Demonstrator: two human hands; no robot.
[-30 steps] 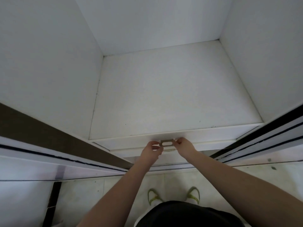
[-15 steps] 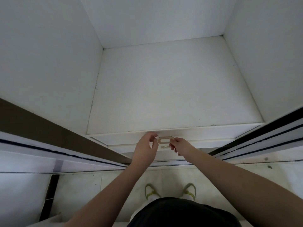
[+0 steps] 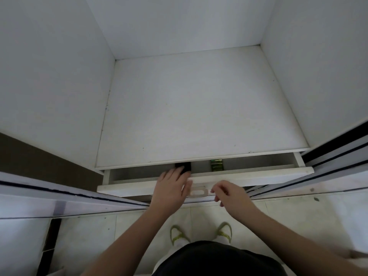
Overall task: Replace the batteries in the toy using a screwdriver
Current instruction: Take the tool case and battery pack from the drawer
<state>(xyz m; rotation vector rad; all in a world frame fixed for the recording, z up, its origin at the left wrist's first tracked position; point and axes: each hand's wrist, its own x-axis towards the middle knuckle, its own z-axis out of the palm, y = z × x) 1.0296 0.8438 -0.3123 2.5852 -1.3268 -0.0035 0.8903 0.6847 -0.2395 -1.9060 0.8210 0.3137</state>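
White laminated wardrobe drawer [image 3: 139, 187], shut a second ago, is now standing partly open, the left hand [image 3: 170, 189], fingers straight, reaching at twelve o'clock toward a black object [image 3: 184, 166] inside, the right hand [image 3: 229, 193] hovering loosely curled, grasping nothing, while a green pack [image 3: 216, 165], possibly batteries, is lying at one o'clock.

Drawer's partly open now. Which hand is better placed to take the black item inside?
Left. The left hand reaches over the white drawer front, fingers at the black item. The right hand hangs outside by the pale handle.
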